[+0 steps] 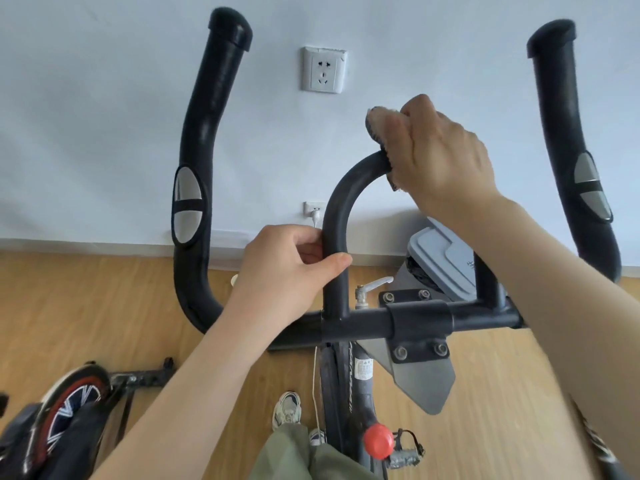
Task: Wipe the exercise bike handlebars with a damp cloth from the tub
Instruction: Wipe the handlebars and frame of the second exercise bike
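The right hand (440, 154), at two o'clock from the frame's middle, hides most of the cloth (381, 123) it grips. Only a brownish, fuzzy bunch sticks out at the hand's ten o'clock, and a small corner shows at its seven o'clock. Its fingers curl tight round the cloth and the top of the handlebars' centre loop (341, 188), so the bar under the palm cannot be seen. The right forearm covers part of the loop's right leg and part of the grey lidded tub (440, 261). The tub sits on the floor beyond the crossbar (415, 320), at three o'clock from the middle (the print on its lid is too small to read). The left hand (291, 268), just off the middle at seven o'clock, wraps the loop's left leg, thumb across the front, fingertips hidden behind the bar. The left horn (204, 161) stands at ten o'clock. The right horn (568, 140) stands far out at two, its lower end lost behind the arm. At six o'clock are a red knob (378, 439) and a shoe (286, 408).
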